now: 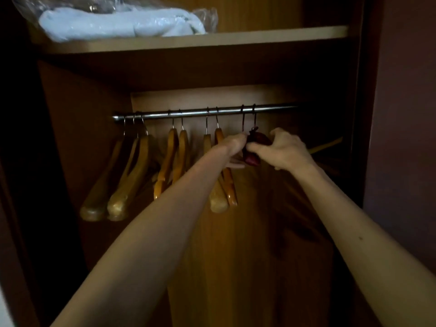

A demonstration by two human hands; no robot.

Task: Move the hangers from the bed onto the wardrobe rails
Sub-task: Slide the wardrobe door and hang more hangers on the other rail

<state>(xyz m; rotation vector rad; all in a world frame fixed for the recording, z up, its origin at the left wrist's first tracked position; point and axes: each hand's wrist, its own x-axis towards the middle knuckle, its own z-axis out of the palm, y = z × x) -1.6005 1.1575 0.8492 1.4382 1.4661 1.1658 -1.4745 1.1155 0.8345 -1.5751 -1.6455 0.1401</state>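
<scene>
A metal wardrobe rail (271, 108) runs across the open wardrobe. Several light wooden hangers (135, 175) hang from it in pairs on the left and middle. Two dark red hangers (252, 159) hang by their hooks at the right part of the rail. My left hand (234, 143) reaches in from the left and grips one dark red hanger just under its hook. My right hand (283, 151) grips the other dark red hanger from the right. Both hands meet below the rail, and the fingers hide most of the dark hangers.
A shelf (259, 37) above the rail carries a plastic-wrapped pale blue bundle (118, 22). The wardrobe's right side wall (358, 114) stands close to my right hand. A light hanger arm (326, 145) pokes out behind my right hand. The wardrobe interior is dim.
</scene>
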